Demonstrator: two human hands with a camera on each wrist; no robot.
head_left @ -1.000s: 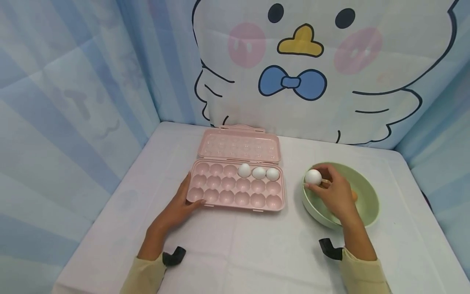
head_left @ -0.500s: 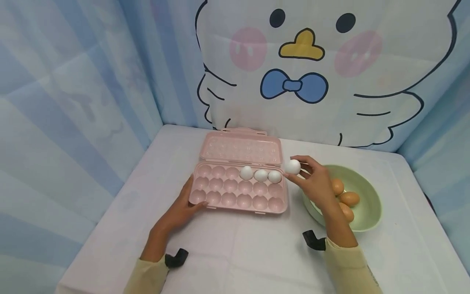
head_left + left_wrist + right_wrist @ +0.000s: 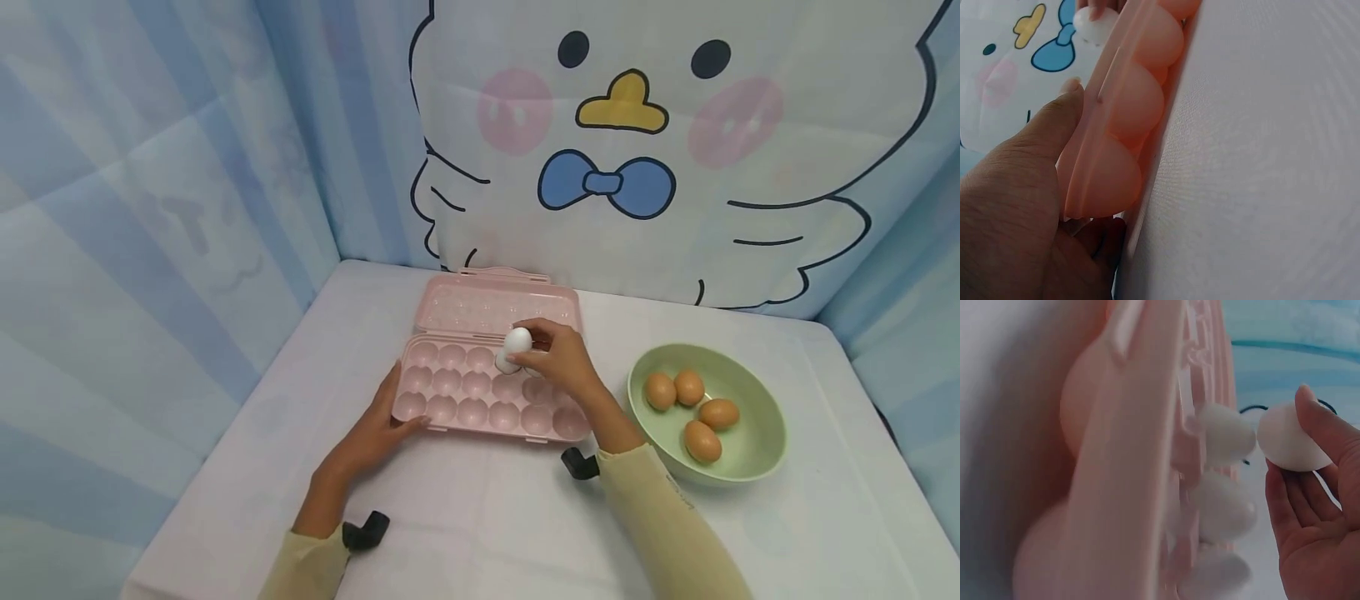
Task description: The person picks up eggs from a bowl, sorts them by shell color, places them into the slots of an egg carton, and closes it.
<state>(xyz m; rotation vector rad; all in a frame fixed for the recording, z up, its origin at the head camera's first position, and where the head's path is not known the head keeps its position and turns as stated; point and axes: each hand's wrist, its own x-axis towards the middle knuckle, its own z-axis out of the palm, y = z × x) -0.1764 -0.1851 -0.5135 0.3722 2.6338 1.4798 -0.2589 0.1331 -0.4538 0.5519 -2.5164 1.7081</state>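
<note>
A pink plastic egg carton (image 3: 459,421) lies with its lid (image 3: 465,304) folded back on the white-covered table. My left hand (image 3: 375,429) grips its left end; in the left wrist view the thumb (image 3: 1063,115) lies on the rim and fingers show below. Over the back row, my right hand (image 3: 564,364) pinches a white egg (image 3: 518,339) between thumb and fingers. The right wrist view shows three white eggs (image 3: 1227,506) standing in the carton, the held egg (image 3: 1291,436) just above the farthest one. In the head view my right hand mostly hides that row.
A light green bowl (image 3: 757,454) with several brown eggs (image 3: 702,442) stands to the right of the carton. Behind the table hangs a curtain (image 3: 600,250) with a cartoon bird. Blue curtains (image 3: 187,250) close off the sides.
My right hand has carried the white egg left from the bowl to above the carton's back row. The brown eggs have come into full view. My left hand keeps its place on the carton.
</note>
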